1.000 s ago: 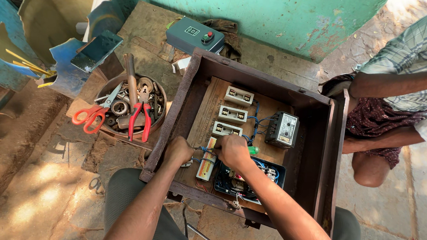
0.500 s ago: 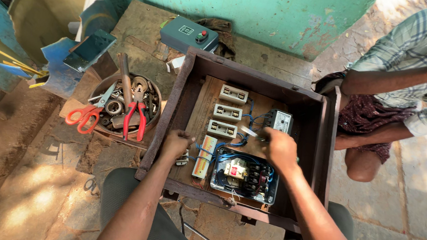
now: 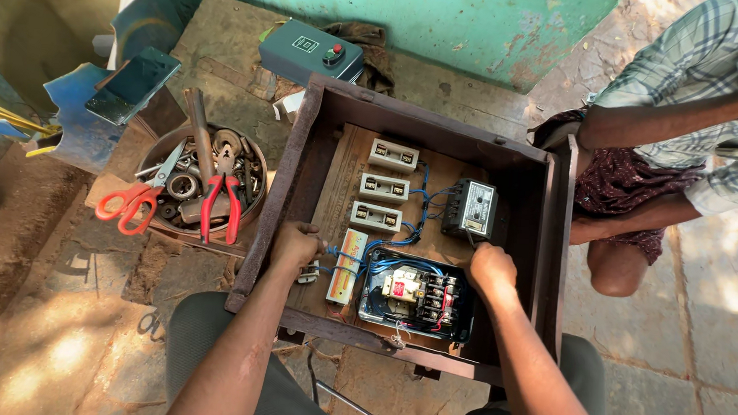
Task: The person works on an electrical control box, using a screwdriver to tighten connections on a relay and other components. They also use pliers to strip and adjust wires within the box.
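A rusty brown metal box point(image 3: 279, 186) lies open on the ground with an electrical panel inside. My left hand point(image 3: 295, 246) is a closed fist at the box's lower left, where blue wires point(image 3: 343, 252) come out from its knuckles beside a long white-and-yellow part point(image 3: 347, 267). My right hand point(image 3: 490, 269) is closed just below a black relay unit point(image 3: 470, 208), and a thin tool tip point(image 3: 469, 236) pokes from the fist toward that unit. A contactor in a blue frame point(image 3: 419, 296) sits between my hands. Three white fuse blocks point(image 3: 384, 187) line the wooden backboard.
A round bowl point(image 3: 252, 212) to the left holds red-handled pliers point(image 3: 220, 205), orange scissors point(image 3: 133, 204) and metal parts. A phone point(image 3: 133, 85) rests on a blue surface. A grey switch box point(image 3: 311, 51) lies beyond the metal box. Another person point(image 3: 668, 130) crouches at the right.
My right hand has moved from the middle of the panel to the right, now below the black unit. My left hand stays at the lower left. The view has shifted closer.
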